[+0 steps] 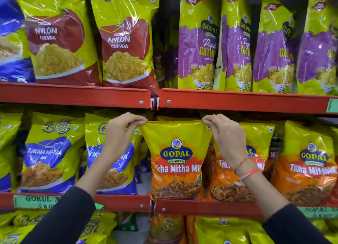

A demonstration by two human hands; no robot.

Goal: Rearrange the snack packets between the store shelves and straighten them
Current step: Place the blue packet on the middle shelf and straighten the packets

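A yellow and orange Gopal Tikha Mitha Mix packet (pixel 176 159) stands upright on the middle shelf (pixel 204 208), right of the shelf joint. My left hand (pixel 121 135) pinches its top left corner. My right hand (pixel 225 135) pinches its top right corner, with red threads around the wrist. Two more Tikha Mitha Mix packets (pixel 309 168) stand to its right, one partly hidden behind my right forearm. Blue and yellow Gokul Tikha Mitha packets (pixel 49 154) stand to the left, one behind my left forearm.
The upper red shelf (pixel 73 95) carries red Nylon Chevda packets (pixel 126 42) on the left and purple Papdi Gathiya packets (pixel 199 48) on the right. A gap lies between the held packet and the Gokul packets. More yellow packets (pixel 219 232) fill the bottom shelf.
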